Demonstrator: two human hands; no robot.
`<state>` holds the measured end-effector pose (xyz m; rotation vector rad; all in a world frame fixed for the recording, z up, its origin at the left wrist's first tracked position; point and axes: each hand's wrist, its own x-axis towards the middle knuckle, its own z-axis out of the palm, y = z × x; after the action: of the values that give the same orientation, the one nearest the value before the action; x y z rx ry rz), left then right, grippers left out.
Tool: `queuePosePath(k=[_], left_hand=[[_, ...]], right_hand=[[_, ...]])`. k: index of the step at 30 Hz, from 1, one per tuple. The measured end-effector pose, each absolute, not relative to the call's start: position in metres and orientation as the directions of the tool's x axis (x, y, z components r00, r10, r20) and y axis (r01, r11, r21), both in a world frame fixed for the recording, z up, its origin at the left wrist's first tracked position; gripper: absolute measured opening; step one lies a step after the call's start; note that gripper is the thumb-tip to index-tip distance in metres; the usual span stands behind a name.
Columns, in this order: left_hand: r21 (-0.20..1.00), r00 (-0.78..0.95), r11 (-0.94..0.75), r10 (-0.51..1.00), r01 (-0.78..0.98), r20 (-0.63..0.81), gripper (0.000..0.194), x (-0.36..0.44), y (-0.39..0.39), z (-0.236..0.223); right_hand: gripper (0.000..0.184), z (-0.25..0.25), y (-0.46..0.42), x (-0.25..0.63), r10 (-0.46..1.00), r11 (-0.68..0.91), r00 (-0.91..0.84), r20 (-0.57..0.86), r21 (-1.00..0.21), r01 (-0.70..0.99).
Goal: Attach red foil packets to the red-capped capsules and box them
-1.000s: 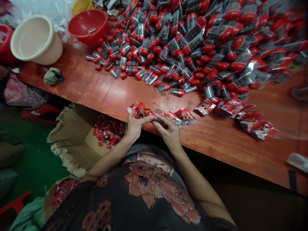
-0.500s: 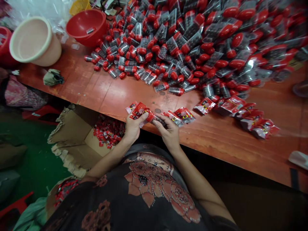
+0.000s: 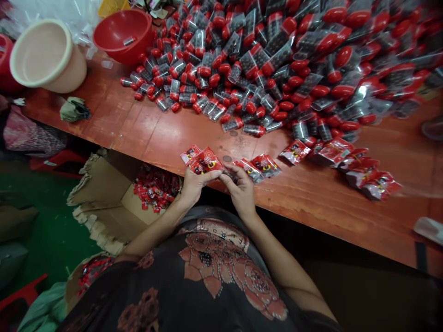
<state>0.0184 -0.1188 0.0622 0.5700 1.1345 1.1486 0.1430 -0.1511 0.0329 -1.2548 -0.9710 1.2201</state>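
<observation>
My left hand [image 3: 194, 188] is closed on a red printed packet [image 3: 208, 159] at the table's front edge, its thumb pointing right along the packet's lower side. Close beside it, my right hand [image 3: 242, 191] pinches at the packet's right end; the fingertips of both hands almost meet. What lies between my right fingers is dark and mostly hidden. Under the held packet's left side shows a pinkish-red packet [image 3: 189, 154]. Just right of my right hand, two more red packets with clear lower parts [image 3: 266, 165] lie on the table.
A large heap of clear tubes with red caps [image 3: 249, 64] covers the back of the red-brown table [image 3: 138, 131]. More packets [image 3: 363, 170] lie in a row at right. A white bucket [image 3: 44, 60] and red bowl [image 3: 121, 34] stand at left. Below, a cardboard box [image 3: 104, 184] holds many small red packets.
The packet in my left hand has turned and its printed face now shows more fully. My left thumb has slid right, towards my right fingertips. The view has shifted slightly.
</observation>
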Motion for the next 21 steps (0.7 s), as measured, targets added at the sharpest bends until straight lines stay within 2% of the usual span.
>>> queuePosePath(k=[5,9,12,16,21], left_hand=[[0.801,-0.006,0.388,0.898,-0.455,-0.439,0.033,0.014,-0.114,0.060],[0.806,-0.002,0.368,0.909,-0.464,-0.416,0.032,0.019,-0.116,0.056],[0.796,0.026,0.389,0.904,-0.465,-0.427,0.034,0.020,-0.116,0.054],[0.796,-0.028,0.347,0.910,-0.495,-0.413,0.036,0.013,-0.111,0.055],[0.846,-0.019,0.345,0.922,-0.407,-0.386,0.041,0.007,-0.109,0.058]], right_hand=[[0.044,0.034,-0.153,0.145,0.986,-0.164,0.000,-0.166,-0.975,-0.147],[0.045,0.033,-0.157,0.136,0.974,-0.173,0.103,-0.200,-0.958,-0.227],[0.042,0.029,-0.158,0.135,0.975,-0.154,0.123,-0.185,-0.963,-0.223],[0.037,0.026,-0.155,0.146,0.983,-0.158,0.067,-0.173,-0.969,-0.189],[0.051,0.030,-0.152,0.154,0.980,-0.197,-0.007,-0.201,-0.952,-0.233]])
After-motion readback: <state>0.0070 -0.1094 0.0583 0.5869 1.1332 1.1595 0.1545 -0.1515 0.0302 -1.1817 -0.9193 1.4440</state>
